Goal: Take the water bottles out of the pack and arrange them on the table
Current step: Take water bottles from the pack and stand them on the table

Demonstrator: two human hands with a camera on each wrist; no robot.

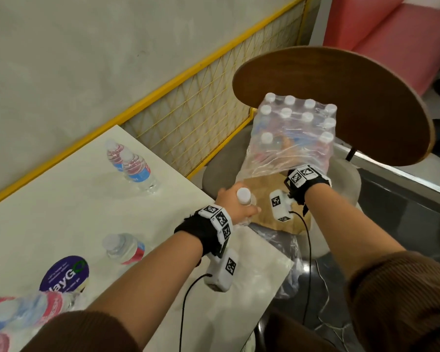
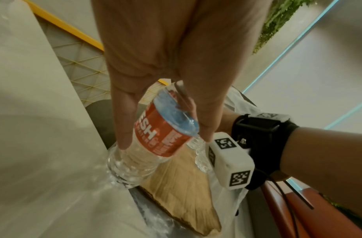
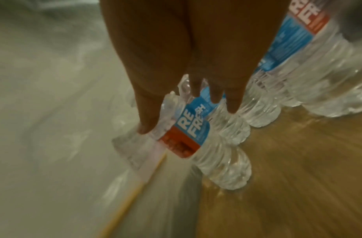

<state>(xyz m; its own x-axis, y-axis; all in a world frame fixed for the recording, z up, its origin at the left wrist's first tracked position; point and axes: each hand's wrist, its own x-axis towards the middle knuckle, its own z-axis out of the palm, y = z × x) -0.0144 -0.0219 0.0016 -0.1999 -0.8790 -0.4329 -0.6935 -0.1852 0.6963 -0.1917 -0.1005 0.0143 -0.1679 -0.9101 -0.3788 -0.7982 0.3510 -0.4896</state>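
Note:
The shrink-wrapped pack [image 1: 297, 118] of white-capped water bottles stands on a cardboard tray [image 1: 261, 191] on a chair seat, right of the white table [image 1: 61, 207]. My left hand [image 1: 235, 207] grips one water bottle [image 1: 244, 195] by its upper body, just off the table's right edge; the left wrist view shows thumb and fingers of that left hand [image 2: 165, 141] around its red and blue label [image 2: 161, 136]. My right hand [image 1: 290, 151] reaches inside the torn wrap. In the right wrist view, the right hand [image 3: 188, 116] has thumb and fingers round a bottle [image 3: 194, 136] on the tray.
Two bottles [image 1: 135, 171] stand at the table's far side, one [image 1: 123, 247] nearer me, and more [image 1: 15, 316] at the bottom left beside a purple round sticker [image 1: 65, 273]. The chair's wooden backrest [image 1: 353, 97] rises behind the pack. A yellow mesh fence [image 1: 188, 102] runs along the wall.

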